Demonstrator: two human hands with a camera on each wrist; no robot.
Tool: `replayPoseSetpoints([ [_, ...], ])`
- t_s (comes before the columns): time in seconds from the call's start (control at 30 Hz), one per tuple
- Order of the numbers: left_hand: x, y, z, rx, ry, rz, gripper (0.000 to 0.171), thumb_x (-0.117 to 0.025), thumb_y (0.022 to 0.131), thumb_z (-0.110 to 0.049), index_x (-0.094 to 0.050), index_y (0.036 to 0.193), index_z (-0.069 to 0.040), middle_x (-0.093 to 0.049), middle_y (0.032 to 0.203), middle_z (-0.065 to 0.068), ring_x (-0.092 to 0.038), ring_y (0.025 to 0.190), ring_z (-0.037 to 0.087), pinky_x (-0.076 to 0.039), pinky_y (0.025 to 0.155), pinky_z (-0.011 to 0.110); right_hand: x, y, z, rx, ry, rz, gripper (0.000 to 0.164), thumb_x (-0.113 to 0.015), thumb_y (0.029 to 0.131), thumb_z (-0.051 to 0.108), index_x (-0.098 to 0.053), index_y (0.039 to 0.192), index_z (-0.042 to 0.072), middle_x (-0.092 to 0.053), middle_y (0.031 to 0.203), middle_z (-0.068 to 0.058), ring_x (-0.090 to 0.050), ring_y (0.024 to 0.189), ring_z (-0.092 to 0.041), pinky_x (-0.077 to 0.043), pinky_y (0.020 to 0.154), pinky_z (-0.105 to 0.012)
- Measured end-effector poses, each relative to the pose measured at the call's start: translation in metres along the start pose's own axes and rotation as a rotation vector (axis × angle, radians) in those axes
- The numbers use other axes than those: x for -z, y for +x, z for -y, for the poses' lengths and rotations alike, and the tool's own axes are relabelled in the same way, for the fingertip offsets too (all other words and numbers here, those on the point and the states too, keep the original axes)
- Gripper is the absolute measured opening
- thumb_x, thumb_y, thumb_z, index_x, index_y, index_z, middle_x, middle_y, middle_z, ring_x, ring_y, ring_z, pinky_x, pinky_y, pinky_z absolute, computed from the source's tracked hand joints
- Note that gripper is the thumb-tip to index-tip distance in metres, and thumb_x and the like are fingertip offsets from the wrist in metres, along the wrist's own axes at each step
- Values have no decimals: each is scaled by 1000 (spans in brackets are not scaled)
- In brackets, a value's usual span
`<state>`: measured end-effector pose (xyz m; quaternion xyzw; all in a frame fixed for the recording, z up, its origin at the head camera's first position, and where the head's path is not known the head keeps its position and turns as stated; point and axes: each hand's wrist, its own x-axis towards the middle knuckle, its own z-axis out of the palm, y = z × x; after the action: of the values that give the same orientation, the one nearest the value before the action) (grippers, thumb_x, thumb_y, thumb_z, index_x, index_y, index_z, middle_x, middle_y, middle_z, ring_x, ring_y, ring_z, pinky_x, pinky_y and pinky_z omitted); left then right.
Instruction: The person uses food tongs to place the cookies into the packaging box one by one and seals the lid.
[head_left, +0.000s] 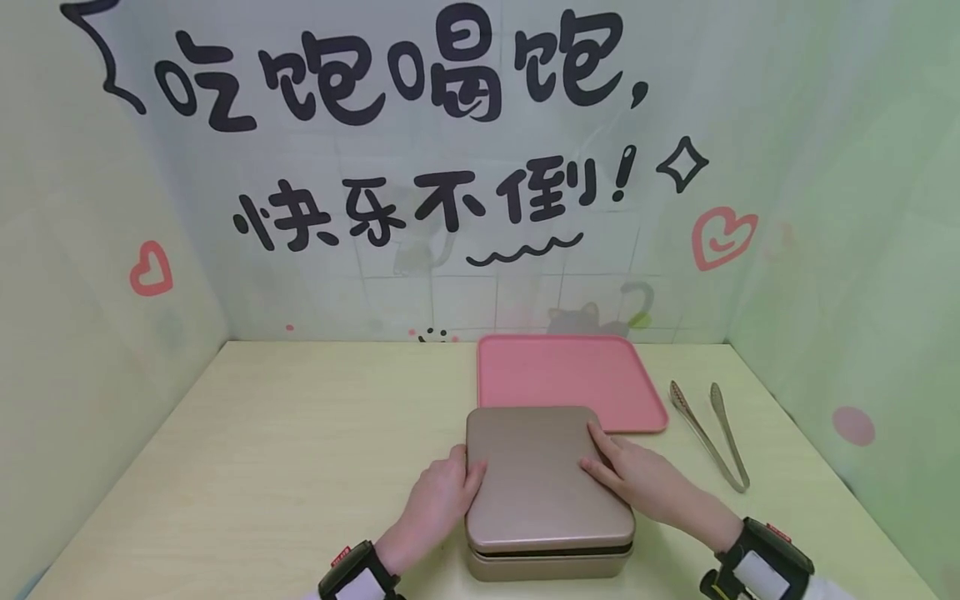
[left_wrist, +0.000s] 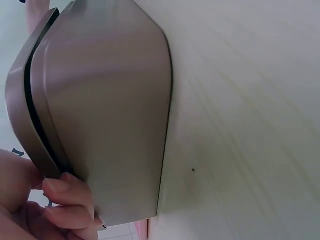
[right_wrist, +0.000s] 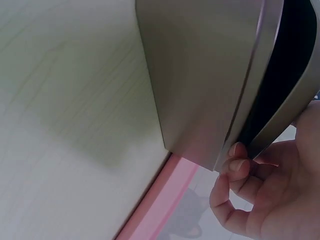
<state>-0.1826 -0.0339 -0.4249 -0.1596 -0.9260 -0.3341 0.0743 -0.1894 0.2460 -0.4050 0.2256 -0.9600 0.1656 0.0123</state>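
A brownish-gold metal tin (head_left: 551, 568) stands at the front of the table, its matching lid (head_left: 536, 475) sitting slightly raised with a dark gap below its rim. My left hand (head_left: 438, 500) grips the lid's left edge, thumb on top. On the right edge, my right hand (head_left: 652, 479) holds the lid with thumb and fingers. Curled left fingers (left_wrist: 67, 200) reach under the lid's rim in the left wrist view. The right wrist view shows a wider gap, with right fingertips (right_wrist: 237, 165) tucked at the rim's corner. The tin's inside is hidden.
Directly behind the tin lies a pink tray (head_left: 555, 375), its front edge partly covered by the lid. Metal tongs (head_left: 712, 442) lie spread to the right. A printed cloth backdrop (head_left: 420, 292) rises behind the table and along both sides.
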Motion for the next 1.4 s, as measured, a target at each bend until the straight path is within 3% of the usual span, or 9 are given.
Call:
replayPoseSetpoints([
  [0.13, -3, -2, 1, -2, 11, -12, 25, -58, 95, -17, -55, 99, 8, -52, 66, 8, -53, 56, 19, -42, 45, 36, -2, -3, 2, 12, -58, -32, 61, -50, 101, 34, -39, 140, -11, -51, 133, -29, -57, 114, -39, -47, 89, -50],
  [0.37, -4, -2, 0, 2, 52, -22, 28, -60, 95, -18, -56, 102, 9, -59, 69, 14, -60, 58, 28, -43, 46, 40, -4, -6, 2, 40, -128, -61, 59, -52, 101, 32, -41, 139, -11, -60, 118, -23, -65, 92, -34, -51, 72, -45],
  [0.7, -5, -4, 0, 26, 58, -12, 31, -59, 95, -19, -56, 107, 10, -62, 74, 19, -60, 58, 26, -43, 45, 39, -6, -8, 2, 17, -117, -22, 60, -52, 101, 33, -40, 140, -11, -60, 98, -14, -56, 70, -17, -46, 60, -37],
  [0.9, -5, -4, -1, 31, 65, -4, 32, -59, 95, -19, -56, 108, 10, -61, 74, 18, -56, 56, 22, -42, 44, 37, -5, -10, 4, -15, -88, -2, 61, -51, 101, 34, -38, 141, -10, -59, 96, -12, -52, 70, -13, -44, 59, -34],
  [1.2, -5, -5, -2, 27, 65, -8, 33, -60, 95, -19, -56, 109, 11, -62, 75, 20, -60, 58, 28, -43, 45, 39, -5, -12, 6, -32, -65, 5, 63, -51, 101, 34, -36, 143, -10, -58, 100, -12, -55, 78, -16, -46, 62, -37],
  [1.4, -7, -7, -1, 17, 70, -14, 34, -60, 95, -19, -56, 109, 12, -61, 72, 19, -61, 57, 28, -43, 44, 39, -8, -13, 6, -47, -42, 17, 65, -50, 101, 36, -32, 145, -9, -56, 98, -9, -50, 73, -13, -44, 61, -33],
])
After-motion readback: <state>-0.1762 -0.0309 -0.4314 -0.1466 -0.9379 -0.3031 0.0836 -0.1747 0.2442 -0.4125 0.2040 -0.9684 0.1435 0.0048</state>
